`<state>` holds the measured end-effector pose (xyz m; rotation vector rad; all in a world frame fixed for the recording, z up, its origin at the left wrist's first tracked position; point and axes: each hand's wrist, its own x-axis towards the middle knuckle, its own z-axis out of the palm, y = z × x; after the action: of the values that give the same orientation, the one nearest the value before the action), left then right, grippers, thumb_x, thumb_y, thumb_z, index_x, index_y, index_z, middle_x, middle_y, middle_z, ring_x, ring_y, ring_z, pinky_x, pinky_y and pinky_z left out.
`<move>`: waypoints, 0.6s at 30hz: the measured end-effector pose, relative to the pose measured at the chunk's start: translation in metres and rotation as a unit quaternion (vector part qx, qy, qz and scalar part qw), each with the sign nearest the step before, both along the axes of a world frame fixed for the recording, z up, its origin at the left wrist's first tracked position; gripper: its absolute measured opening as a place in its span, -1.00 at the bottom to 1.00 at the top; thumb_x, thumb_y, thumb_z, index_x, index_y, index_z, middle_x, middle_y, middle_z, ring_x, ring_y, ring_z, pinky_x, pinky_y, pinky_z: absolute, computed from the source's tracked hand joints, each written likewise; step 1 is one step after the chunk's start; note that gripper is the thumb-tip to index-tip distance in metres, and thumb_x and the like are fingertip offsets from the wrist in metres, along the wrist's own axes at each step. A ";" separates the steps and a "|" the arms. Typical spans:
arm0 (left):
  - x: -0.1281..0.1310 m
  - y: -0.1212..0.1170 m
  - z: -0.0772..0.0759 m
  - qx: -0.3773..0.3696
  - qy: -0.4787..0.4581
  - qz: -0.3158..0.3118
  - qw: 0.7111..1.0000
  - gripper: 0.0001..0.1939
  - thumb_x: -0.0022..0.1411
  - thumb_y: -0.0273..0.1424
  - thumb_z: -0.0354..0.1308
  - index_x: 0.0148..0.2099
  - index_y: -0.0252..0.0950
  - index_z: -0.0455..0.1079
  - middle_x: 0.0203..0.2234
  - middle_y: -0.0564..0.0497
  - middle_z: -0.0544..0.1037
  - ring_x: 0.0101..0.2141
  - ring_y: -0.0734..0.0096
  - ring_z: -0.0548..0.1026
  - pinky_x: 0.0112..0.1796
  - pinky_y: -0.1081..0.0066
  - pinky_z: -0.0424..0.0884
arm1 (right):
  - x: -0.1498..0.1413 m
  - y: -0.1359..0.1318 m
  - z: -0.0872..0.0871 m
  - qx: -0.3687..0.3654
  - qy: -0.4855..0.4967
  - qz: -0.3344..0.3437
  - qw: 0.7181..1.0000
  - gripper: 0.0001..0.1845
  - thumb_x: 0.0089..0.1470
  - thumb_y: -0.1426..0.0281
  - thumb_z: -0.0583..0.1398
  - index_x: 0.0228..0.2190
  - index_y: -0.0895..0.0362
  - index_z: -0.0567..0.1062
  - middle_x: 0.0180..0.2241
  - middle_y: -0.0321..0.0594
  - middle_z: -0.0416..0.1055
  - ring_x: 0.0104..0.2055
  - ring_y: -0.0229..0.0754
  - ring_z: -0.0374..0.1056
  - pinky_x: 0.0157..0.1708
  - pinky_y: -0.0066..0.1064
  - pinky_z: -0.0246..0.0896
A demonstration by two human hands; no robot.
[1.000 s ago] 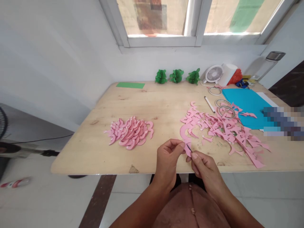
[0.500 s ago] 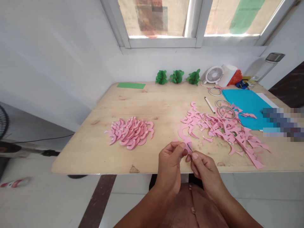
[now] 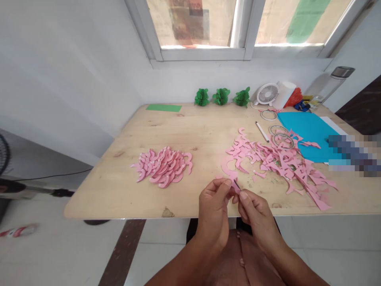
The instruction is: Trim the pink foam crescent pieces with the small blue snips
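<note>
Paper curve, pink (image 3: pixel 225 166), held above the tabletop (image 3: pixel 196 129) near the front edge, with the broad bend reaching away from the body. Pinched between thumb and index of the left hand (image 3: pixel 213 204), closed to fingertips only, presumably to steady a floppy strip without creasing. Just beside, the right hand (image 3: pixel 256 212), likewise closed to a narrow pinch, apparently on a thin dark object (image 3: pixel 237 185) laid against the paper; too small to identify, and grip partly hidden by fingers. Both hands close together, seemingly for fine control. To the left, a heap of curved pieces (image 3: pixel 165 169), overlapping and well apart from pink scraps (image 3: pixel 285 163) on the right, probably to avoid mixing. Tape rolls (image 3: pixel 283 140) amid the scraps, white pen (image 3: pixel 262 132) just beyond. By the wall, green paper ornaments (image 3: pixel 220 96), probably out of elbow range.
</note>
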<state>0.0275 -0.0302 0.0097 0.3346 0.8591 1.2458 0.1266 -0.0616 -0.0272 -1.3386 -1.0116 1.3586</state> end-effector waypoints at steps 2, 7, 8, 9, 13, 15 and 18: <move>0.000 0.000 0.000 -0.001 0.003 0.000 1.000 -0.84 0.07 -0.42 0.24 -0.48 -0.35 0.35 -0.60 0.05 0.44 -0.52 0.53 0.32 -0.38 0.45 0.28 | 0.000 0.000 0.000 -0.002 0.003 -0.003 1.000 -0.56 0.17 0.06 0.05 -0.48 0.17 0.38 -0.69 -0.48 -0.06 -0.63 -0.39 -0.18 -0.65 -0.49 -0.29; -0.005 0.005 -0.007 0.001 0.026 -0.004 1.000 -0.86 0.02 -0.41 0.27 -0.45 -0.35 0.38 -0.55 0.04 0.46 -0.45 0.49 0.39 -0.28 0.42 0.32 | 0.006 0.000 -0.006 -0.006 0.023 -0.018 1.000 -0.58 0.18 0.08 0.06 -0.43 0.17 0.40 -0.69 -0.47 0.00 -0.63 -0.40 -0.14 -0.65 -0.50 -0.25; -0.008 0.008 -0.010 0.007 0.037 -0.012 0.999 -0.86 0.01 -0.40 0.28 -0.45 -0.35 0.38 -0.54 0.04 0.46 -0.44 0.48 0.39 -0.26 0.41 0.32 | 0.008 -0.001 -0.007 -0.011 0.038 -0.024 0.999 -0.59 0.17 0.07 0.07 -0.43 0.17 0.40 -0.68 -0.46 0.01 -0.64 -0.41 -0.14 -0.65 -0.51 -0.26; -0.011 0.011 -0.014 0.016 0.055 -0.025 0.998 -0.85 0.01 -0.39 0.27 -0.45 -0.35 0.39 -0.53 0.04 0.46 -0.43 0.48 0.40 -0.26 0.41 0.32 | 0.010 0.000 -0.008 -0.018 0.056 -0.032 0.998 -0.59 0.16 0.07 0.09 -0.42 0.18 0.40 -0.68 -0.46 0.02 -0.64 -0.41 -0.15 -0.66 -0.51 -0.27; -0.029 0.028 -0.036 0.082 0.243 -0.070 0.964 -0.88 0.04 -0.38 0.22 -0.45 -0.35 0.40 -0.59 0.08 0.43 -0.49 0.50 0.37 -0.34 0.46 0.31 | 0.017 0.001 -0.007 -0.052 0.160 -0.067 0.983 -0.59 0.11 0.07 0.14 -0.39 0.19 0.43 -0.70 -0.47 0.05 -0.69 -0.47 -0.19 -0.69 -0.53 -0.36; -0.039 0.038 -0.047 0.128 0.388 -0.095 0.908 -0.87 0.07 -0.38 0.16 -0.47 -0.33 0.39 -0.58 0.07 0.45 -0.50 0.48 0.38 -0.39 0.47 0.30 | 0.020 0.003 -0.006 -0.067 0.222 -0.065 0.971 -0.59 0.13 0.08 0.13 -0.39 0.20 0.45 -0.71 -0.46 0.09 -0.72 -0.49 -0.18 -0.71 -0.54 -0.36; -0.049 0.049 -0.057 0.177 0.578 -0.129 0.786 -0.86 0.10 -0.41 0.07 -0.47 -0.30 0.39 -0.57 0.05 0.49 -0.51 0.43 0.41 -0.43 0.44 0.29 | 0.025 0.005 -0.009 -0.092 0.313 -0.036 0.945 -0.57 0.17 0.10 0.08 -0.38 0.21 0.47 -0.72 -0.43 0.15 -0.76 -0.50 -0.20 -0.74 -0.55 -0.36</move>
<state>-0.0217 0.0192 -0.0472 1.5820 1.5267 0.8437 0.1516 -0.0569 -0.0364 -0.9513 -0.4068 1.6987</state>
